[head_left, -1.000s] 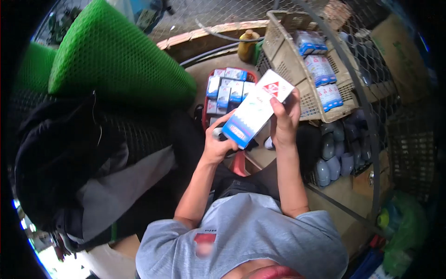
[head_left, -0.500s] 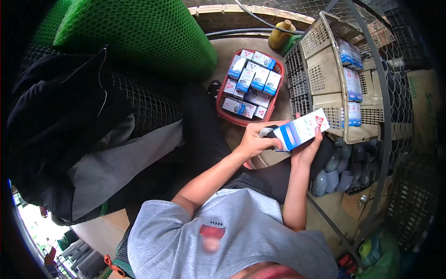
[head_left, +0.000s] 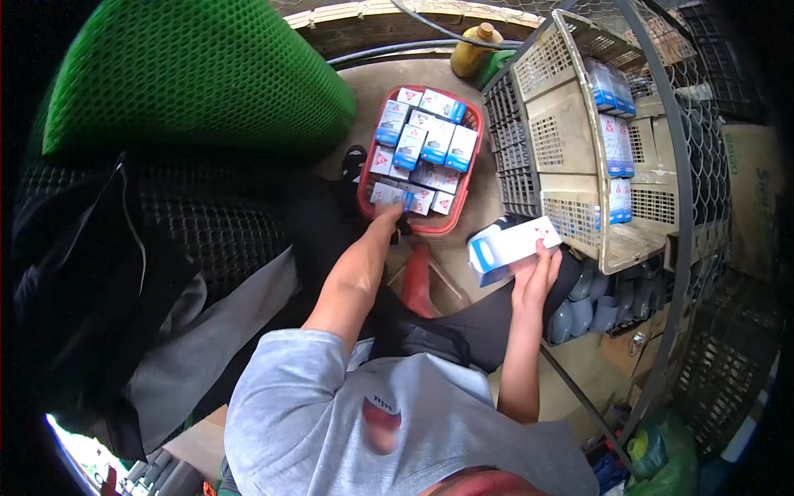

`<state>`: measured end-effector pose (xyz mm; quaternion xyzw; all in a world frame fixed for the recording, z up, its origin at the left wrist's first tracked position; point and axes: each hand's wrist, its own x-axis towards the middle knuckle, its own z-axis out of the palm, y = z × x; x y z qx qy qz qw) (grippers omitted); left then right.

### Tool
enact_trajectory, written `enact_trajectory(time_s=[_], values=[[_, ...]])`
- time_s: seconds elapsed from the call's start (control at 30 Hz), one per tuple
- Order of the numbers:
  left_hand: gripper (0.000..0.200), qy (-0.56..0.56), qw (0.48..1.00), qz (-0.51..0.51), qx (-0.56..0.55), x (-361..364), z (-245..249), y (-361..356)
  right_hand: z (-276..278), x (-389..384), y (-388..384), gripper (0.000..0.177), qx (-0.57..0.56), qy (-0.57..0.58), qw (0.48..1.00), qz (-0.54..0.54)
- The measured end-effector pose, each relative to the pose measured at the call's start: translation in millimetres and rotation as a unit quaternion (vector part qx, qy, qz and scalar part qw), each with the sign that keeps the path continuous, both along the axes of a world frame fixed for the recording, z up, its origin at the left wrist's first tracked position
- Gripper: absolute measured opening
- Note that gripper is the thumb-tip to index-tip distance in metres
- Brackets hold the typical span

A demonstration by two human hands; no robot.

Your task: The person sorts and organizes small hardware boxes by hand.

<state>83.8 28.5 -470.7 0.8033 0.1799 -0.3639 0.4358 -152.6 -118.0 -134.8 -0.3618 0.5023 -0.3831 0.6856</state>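
Note:
My right hand [head_left: 542,273] holds a white and blue box [head_left: 514,248] above my right leg, the fingers at its right end. My left hand [head_left: 390,217] is at the near edge of a red basket [head_left: 453,223], its fingers against a small box [head_left: 407,199]. The fingers look pressed together, partly hidden, with something dark beside them that I cannot make out. The basket holds several white and blue boxes [head_left: 437,140] with red marks.
A beige crate [head_left: 571,157] with more boxes [head_left: 616,145] stands at the right, above grey rounded items [head_left: 583,318]. Green mesh rolls [head_left: 198,74] fill the upper left. A yellow bottle [head_left: 474,51] stands behind the basket. Dark cloth [head_left: 74,240] lies at the left.
My left hand has left the held box and moved left to the basket's near edge. My right hand keeps the box, now slightly lower and further left.

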Motion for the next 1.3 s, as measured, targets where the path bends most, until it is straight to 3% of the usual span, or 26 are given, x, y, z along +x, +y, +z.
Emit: enact_trajectory(time_s=[0.03, 0.13, 0.2, 0.33, 0.4, 0.57, 0.67, 0.73, 0.8, 0.83, 0.9, 0.93, 1.0, 1.03, 1.1, 1.2, 1.3], values=[[0.126, 0.014, 0.998, -0.05, 0.033, 11.1, -9.6, 0.4, 2.9, 2.3, 2.6, 0.056, -0.001, 0.03, 1.0, -0.001], [0.128, 0.019, 0.988, -0.101, 0.118, 16.3, -10.6, -19.5, -4.2, -5.6, 9.5, 0.069, 0.031, 0.063, 0.997, 0.013], [0.128, 0.012, 0.986, -0.103, 0.132, 19.1, -14.6, -28.9, -8.9, -6.9, 16.3, 0.071, 0.039, 0.102, 0.994, 0.018], [0.126, 0.073, 0.983, -0.009, 0.167, 32.1, -9.8, -40.9, -29.3, 8.4, 20.7, 0.08, 0.055, 0.179, 0.981, 0.043], [0.126, 0.041, 0.984, -0.025, 0.171, 36.1, -26.4, -34.4, -45.6, 18.7, 14.9, 0.089, 0.094, 0.2, 0.973, 0.058], [0.103, -0.024, 0.987, -0.015, 0.16, 33.7, 6.4, -31.5, -89.9, 60.3, 8.2, 0.091, 0.168, 0.163, 0.968, 0.093], [0.094, -0.027, 0.991, 0.027, 0.129, 30.3, 12.5, -21.9, -151.6, 79.2, -8.0, 0.097, 0.221, 0.161, 0.954, 0.123], [0.086, -0.09, 0.979, 0.003, 0.182, 27.3, 4.8, -19.3, -184.4, 92.7, -17.1, 0.101, 0.249, 0.165, 0.946, 0.128], [0.084, -0.11, 0.978, -0.019, 0.176, 23.3, 27.4, -7.7, -226.5, 103.7, -16.1, 0.106, 0.286, 0.174, 0.933, 0.133], [0.084, -0.131, 0.976, 0.007, 0.174, 18.0, 56.3, -9.8, -253.6, 112.0, -14.3, 0.096, 0.309, 0.221, 0.917, 0.123], [0.077, -0.162, 0.971, 0.048, 0.172, 9.9, 123.2, -14.7, -286.2, 131.0, -10.6, 0.105, 0.328, 0.251, 0.903, 0.12], [0.077, -0.166, 0.97, 0.042, 0.175, 9.2, 132.0, -9.1, -301.6, 140.9, -8.9, 0.109, 0.338, 0.265, 0.895, 0.119], [0.074, -0.276, 0.952, 0.032, 0.127, 5.1, 144.8, 5.4, -265.1, 178.9, -3.8, 0.131, 0.345, 0.389, 0.854, 0.006], [0.07, -0.296, 0.948, 0.045, 0.109, 5.4, 164.4, 6.7, -293.6, 183.7, -8.8, 0.145, 0.361, 0.36, 0.86, -0.001], [0.071, -0.329, 0.941, 0.04, 0.07, 11.7, 172.6, 15.9, -303.1, 200.1, -12.4, 0.142, 0.377, 0.377, 0.846, -0.032], [0.07, -0.352, 0.935, 0.049, -0.008, 20.8, 197.2, 21.4, -314.3, 206.3, -10.4, 0.137, 0.374, 0.329, 0.864, -0.072], [0.063, -0.345, 0.924, 0.038, -0.163, 32.9, 233.0, 33.8, -328.8, 208.0, -7.6, 0.132, 0.365, 0.269, 0.884, -0.11]])
